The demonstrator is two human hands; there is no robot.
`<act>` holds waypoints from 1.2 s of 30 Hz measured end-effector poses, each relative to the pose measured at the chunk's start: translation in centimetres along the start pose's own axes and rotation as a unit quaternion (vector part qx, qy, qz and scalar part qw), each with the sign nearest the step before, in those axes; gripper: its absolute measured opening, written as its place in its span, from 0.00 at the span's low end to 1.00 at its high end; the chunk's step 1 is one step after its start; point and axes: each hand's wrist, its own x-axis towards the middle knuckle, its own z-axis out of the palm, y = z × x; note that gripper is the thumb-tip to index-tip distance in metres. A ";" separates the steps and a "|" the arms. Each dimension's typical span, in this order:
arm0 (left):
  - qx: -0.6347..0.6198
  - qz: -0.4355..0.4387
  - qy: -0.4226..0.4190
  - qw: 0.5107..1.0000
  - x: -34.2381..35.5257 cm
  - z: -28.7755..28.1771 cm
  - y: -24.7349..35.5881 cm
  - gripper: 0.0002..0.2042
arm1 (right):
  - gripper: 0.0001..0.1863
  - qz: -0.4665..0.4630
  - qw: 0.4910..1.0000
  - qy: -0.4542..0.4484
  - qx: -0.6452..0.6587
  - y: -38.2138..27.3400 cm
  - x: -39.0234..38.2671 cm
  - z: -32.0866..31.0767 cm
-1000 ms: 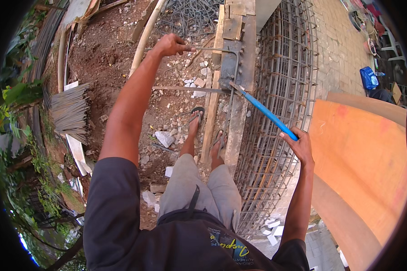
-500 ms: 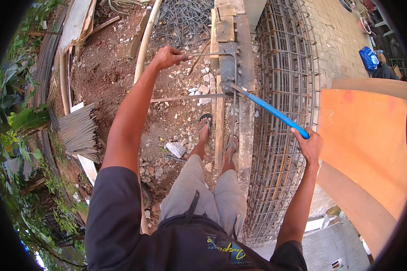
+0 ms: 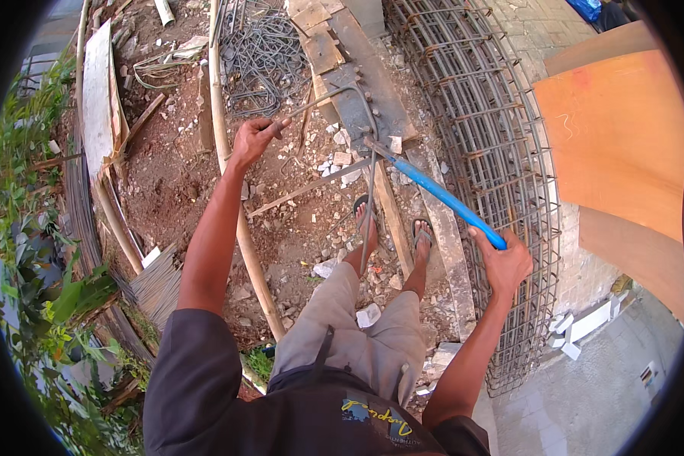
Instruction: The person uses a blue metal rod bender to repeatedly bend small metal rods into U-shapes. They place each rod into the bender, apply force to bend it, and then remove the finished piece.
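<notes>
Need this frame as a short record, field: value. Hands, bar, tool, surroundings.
left_hand: left hand gripping one end of the bent bar
right_hand: right hand around the lower end of the blue-handled tool
tool_head: at the bar; exact engagement unclear
bar_shape: rounded corner above the tool head in the picture
picture_right: rebar cage, then orange panel
picture_top: pile of bent rods

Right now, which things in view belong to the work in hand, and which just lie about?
In use:
bent grey metal rod, in the left fingers
long blue metal bar, in the right fingers
dark grey pegged plate, beneath the rod

Apparently lying about:
flat orange board
pale wooden pole
long rusty metal cage
</notes>
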 end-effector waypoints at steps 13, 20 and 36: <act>0.109 -0.058 -0.014 0.992 -2.1 -4.2 7.3 0.35 | 0.38 -0.124 0.988 -0.060 -0.063 1.2 4.9 -5.0; 0.090 -0.055 -0.030 0.994 -1.4 -3.9 5.1 0.38 | 0.37 -0.081 0.988 -0.128 0.040 2.8 3.4 -1.7; 0.084 -0.108 -0.029 0.990 -1.8 -3.7 6.9 0.38 | 0.27 -0.065 0.990 -0.117 0.041 3.3 1.9 -0.6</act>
